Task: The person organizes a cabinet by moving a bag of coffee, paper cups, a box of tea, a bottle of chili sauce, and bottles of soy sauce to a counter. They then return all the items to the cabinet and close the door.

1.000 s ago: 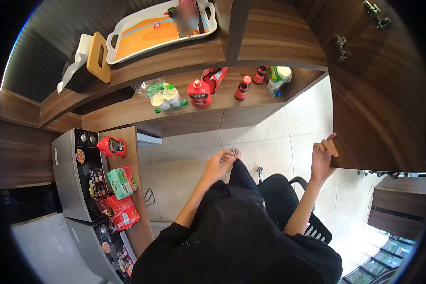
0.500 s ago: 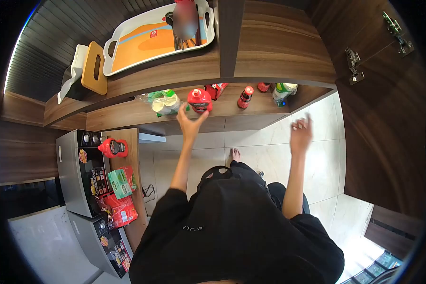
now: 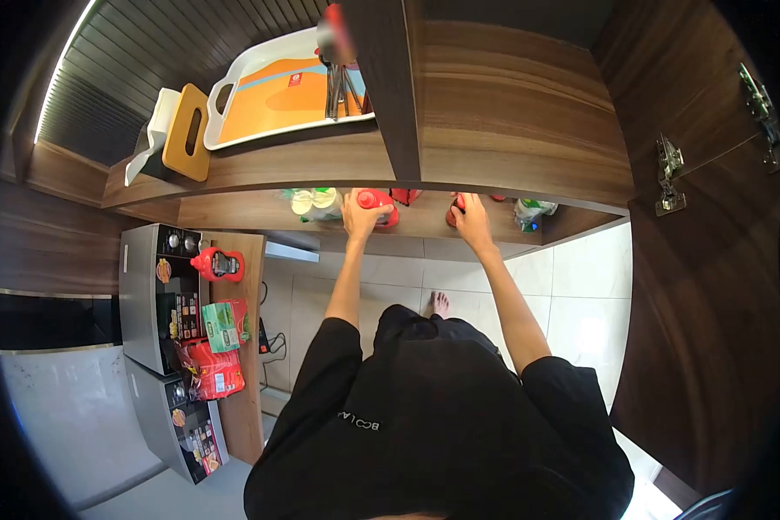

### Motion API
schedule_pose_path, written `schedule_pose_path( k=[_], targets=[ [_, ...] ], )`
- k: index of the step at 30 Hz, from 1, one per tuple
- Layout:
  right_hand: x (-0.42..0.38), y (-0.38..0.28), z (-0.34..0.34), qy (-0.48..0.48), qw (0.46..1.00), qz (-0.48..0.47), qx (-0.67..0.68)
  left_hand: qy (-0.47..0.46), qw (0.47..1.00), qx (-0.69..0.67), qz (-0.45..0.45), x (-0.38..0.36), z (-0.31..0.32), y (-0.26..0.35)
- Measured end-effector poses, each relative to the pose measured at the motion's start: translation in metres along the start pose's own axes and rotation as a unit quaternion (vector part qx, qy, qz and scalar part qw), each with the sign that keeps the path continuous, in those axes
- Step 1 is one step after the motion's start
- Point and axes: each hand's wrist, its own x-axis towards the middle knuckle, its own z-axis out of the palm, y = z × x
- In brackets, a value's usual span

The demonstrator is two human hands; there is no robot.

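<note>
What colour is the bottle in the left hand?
Red bottle, in the left hand; head view.

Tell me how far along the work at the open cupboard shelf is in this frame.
Done: the cabinet door stands open. In hand: the left hand is on the wide red bottle and the right hand on the small red-capped bottle; both bottles are on the shelf, not yet lifted. Left: the cup pack and green-white bag lie untouched.

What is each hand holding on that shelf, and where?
Left hand grips the squat red bottle around its body; right hand wraps the small red-capped bottle.
</note>
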Motion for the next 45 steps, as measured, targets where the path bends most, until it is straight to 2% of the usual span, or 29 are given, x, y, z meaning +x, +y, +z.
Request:
schedule_pose_path(
  k=[1, 5, 8, 9, 13, 17, 18, 19, 21, 22, 25, 28, 31, 33, 37, 40, 45],
  targets=[
    [-0.004, -0.006, -0.004, 0.01, 1.0, -0.001, 0.023, -0.036, 0.997, -0.065, -0.003, 0.005, -0.001, -0.006],
    [-0.019, -0.021, -0.022, -0.012, 0.999, 0.021, 0.035, -0.072, 0.995, -0.064, 0.035, 0.015, 0.001, -0.021],
    [-0.031, -0.019, -0.023, 0.004, 0.999, 0.028, 0.044, -0.088, 0.979, -0.06, 0.174, 0.01, -0.011, -0.024],
    [-0.035, -0.017, -0.022, -0.001, 0.998, 0.039, 0.04, -0.092, 0.974, -0.08, 0.189, 0.011, -0.01, -0.029],
    [-0.049, -0.013, -0.022, 0.028, 0.998, 0.037, 0.039, -0.041, 0.988, -0.046, 0.14, -0.013, -0.011, -0.028],
    [-0.074, -0.034, -0.043, 0.037, 0.997, 0.072, 0.007, 0.01, 0.987, 0.015, 0.158, -0.035, -0.014, -0.02],
    [-0.082, -0.043, -0.051, 0.038, 0.996, 0.077, -0.011, 0.002, 0.986, 0.041, 0.163, -0.039, -0.016, -0.02],
    [-0.088, -0.046, -0.057, 0.016, 0.989, 0.135, -0.051, -0.007, 0.984, 0.066, 0.168, -0.044, -0.019, -0.018],
    [-0.107, -0.061, -0.074, 0.052, 0.985, 0.154, -0.062, -0.015, 0.981, 0.118, 0.154, -0.066, -0.028, 0.001],
    [-0.112, -0.072, -0.084, 0.072, 0.982, 0.162, -0.067, -0.034, 0.984, 0.092, 0.151, -0.08, -0.035, 0.013],
    [-0.133, -0.103, -0.106, 0.149, 0.975, 0.156, 0.047, -0.098, 0.98, -0.022, 0.173, -0.118, -0.047, 0.033],
    [-0.143, -0.132, -0.133, 0.173, 0.973, 0.136, 0.066, -0.227, 0.954, -0.097, 0.17, -0.152, -0.067, 0.094],
    [-0.145, -0.17, -0.159, 0.227, 0.962, 0.131, 0.071, -0.298, 0.9, -0.141, 0.285, -0.166, -0.076, 0.141],
    [-0.138, -0.195, -0.179, 0.267, 0.959, 0.092, 0.031, -0.319, 0.861, -0.168, 0.358, -0.168, -0.089, 0.178],
    [-0.111, -0.225, -0.217, 0.343, 0.939, 0.001, 0.026, -0.296, 0.825, -0.23, 0.422, -0.153, -0.118, 0.247],
    [-0.083, -0.243, -0.244, 0.35, 0.933, -0.059, 0.06, -0.175, 0.81, -0.275, 0.487, -0.135, -0.142, 0.302],
    [-0.033, -0.255, -0.279, 0.355, 0.921, -0.105, 0.12, -0.04, 0.857, -0.211, 0.469, -0.108, -0.156, 0.362]
  ],
)
